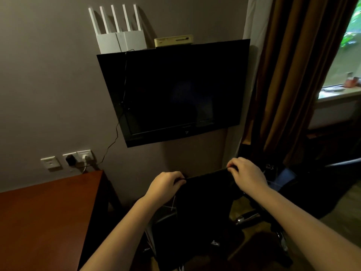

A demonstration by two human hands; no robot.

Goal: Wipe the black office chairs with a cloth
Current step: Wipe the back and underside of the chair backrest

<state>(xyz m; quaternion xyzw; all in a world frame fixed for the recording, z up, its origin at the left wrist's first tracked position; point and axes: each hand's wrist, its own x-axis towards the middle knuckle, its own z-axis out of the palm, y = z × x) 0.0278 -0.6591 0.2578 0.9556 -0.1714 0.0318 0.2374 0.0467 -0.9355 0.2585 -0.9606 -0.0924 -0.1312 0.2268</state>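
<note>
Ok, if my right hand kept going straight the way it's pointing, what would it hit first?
Probably the wall just below the television. Your right hand, pinching a dark edge, points forward and slightly left, and nothing shows between it and that wall, though depth is hard to judge here.

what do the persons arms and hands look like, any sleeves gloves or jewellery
Both forearms are bare right down to the bottom frame edge, with no sleeve showing. The left hand and right hand wear no gloves, and no watch, bracelet or ring is visible, though the room is dim.
</note>
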